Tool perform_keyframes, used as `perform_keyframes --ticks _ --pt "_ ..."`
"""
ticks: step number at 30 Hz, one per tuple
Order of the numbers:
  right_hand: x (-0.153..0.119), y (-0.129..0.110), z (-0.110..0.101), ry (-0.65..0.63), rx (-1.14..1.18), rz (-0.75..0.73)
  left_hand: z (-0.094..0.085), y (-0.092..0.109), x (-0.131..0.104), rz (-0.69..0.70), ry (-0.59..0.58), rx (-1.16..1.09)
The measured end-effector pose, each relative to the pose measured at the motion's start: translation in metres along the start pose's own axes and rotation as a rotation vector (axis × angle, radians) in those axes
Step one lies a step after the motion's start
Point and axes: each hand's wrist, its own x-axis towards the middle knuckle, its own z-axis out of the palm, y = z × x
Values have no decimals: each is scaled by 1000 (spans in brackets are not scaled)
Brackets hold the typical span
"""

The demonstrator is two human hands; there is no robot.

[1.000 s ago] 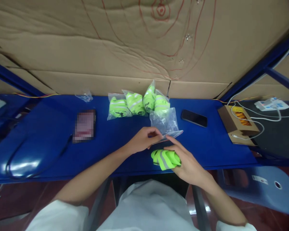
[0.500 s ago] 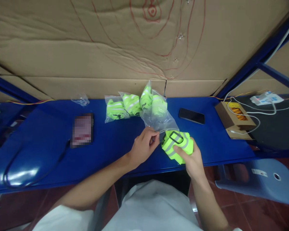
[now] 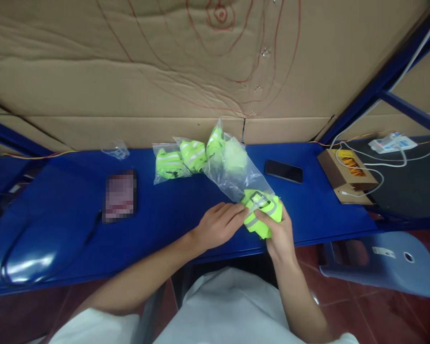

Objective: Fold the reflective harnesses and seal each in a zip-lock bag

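My right hand [image 3: 280,229] grips a folded neon-yellow reflective vest [image 3: 253,224] with grey stripes and a black buckle, thumb on top. Over the vest's far edge lies the mouth of a clear plastic bag [image 3: 249,179]. My left hand [image 3: 222,224] is closed at that bag's near edge, fingertips against the left side of the vest. Just beyond, the bag spreads across the table and partly covers a bagged yellow bundle [image 3: 215,142]. Two more bagged vests, one at the left [image 3: 169,162] and one beside it [image 3: 193,154], lie against each other.
On the blue table [image 3: 172,205] lie a black phone [image 3: 284,171], a blurred-out device [image 3: 120,196] with a cable, and a crumpled clear plastic piece [image 3: 117,150]. At right are an open cardboard box [image 3: 347,174] and a white power strip [image 3: 392,143]. A blue-grey stool [image 3: 390,265] stands below.
The left hand has moved right, bringing the bag's mouth over the vest's far end. The right hand and vest have shifted slightly left and away from me.
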Motion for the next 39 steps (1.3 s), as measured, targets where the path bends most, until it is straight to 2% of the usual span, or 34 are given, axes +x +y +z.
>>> perform_keyframes --ticks 3,5,10,14,18,21,24,26,28,30,32,35,37,39 --pt "2 0 0 -5 66 27 -2 2 2 47 11 9" --pt "5 1 -2 -24 84 45 -4 2 3 27 14 -4" --pt "11 4 -5 50 87 -69 -6 2 3 46 -21 7" --pt "9 2 -1 27 26 -136 -5 2 2 58 7 -40" --pt "11 -5 -8 -166 5 -120 -5 3 3 -55 54 -223" --pt "17 -6 -18 -270 35 -43 -10 6 5 -60 19 -343" --pt "20 -1 -22 -205 82 -67 -14 7 5 -40 -9 -370" --pt "19 2 -20 -132 110 -110 -12 7 1 -47 39 -404" --pt "17 3 -16 -66 156 -128 -4 6 -4 -172 139 -504" --pt "15 2 -11 -45 213 -112 7 5 -8 -410 218 -699" --pt "12 2 -6 -80 242 -81 15 5 -7 -657 202 -980" --pt "8 7 6 -175 205 -43 16 5 1 -880 89 -1418" --pt "5 15 16 -181 167 -79 13 7 7 -1002 87 -1565" --pt "2 25 28 -117 150 -161 12 9 8 -1134 163 -1591"
